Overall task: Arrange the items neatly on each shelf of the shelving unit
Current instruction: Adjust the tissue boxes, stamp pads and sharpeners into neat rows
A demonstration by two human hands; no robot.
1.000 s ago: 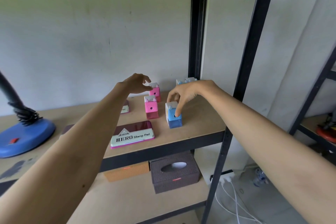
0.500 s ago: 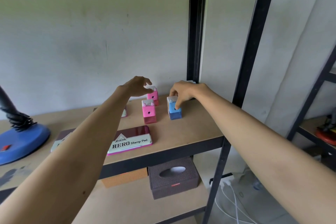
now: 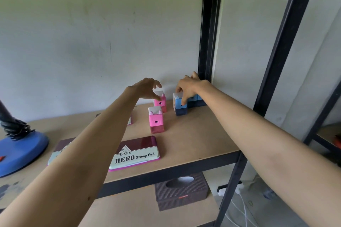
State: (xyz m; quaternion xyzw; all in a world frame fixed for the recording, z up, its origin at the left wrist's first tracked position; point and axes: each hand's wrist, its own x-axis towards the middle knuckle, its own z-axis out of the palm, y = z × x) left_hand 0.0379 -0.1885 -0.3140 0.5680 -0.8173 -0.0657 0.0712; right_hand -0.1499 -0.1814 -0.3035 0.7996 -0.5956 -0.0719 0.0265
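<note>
Pale wall [image 3: 92, 51] filled the upper left of the frame behind the black-framed shelving unit [image 3: 206, 42], whose wooden shelf [image 3: 193, 140] crossed the centre. At lower centre lay a maroon tin [image 3: 135, 154] lettered "HERO Stamp Pad". Right of centre, the right hand [image 3: 188, 86] was clamped on a blue sharpener [image 3: 180, 104], just beside other blue ones [image 3: 196, 100] at the rear post. The left hand [image 3: 147, 88] hovered with fingers spread above the rear pink sharpener [image 3: 160, 102]; whether it touched was unclear. A second pink sharpener [image 3: 156, 120] stood nearer. Judgement: the blue block should slide flush against its neighbours, faces aligned, without tipping.
</note>
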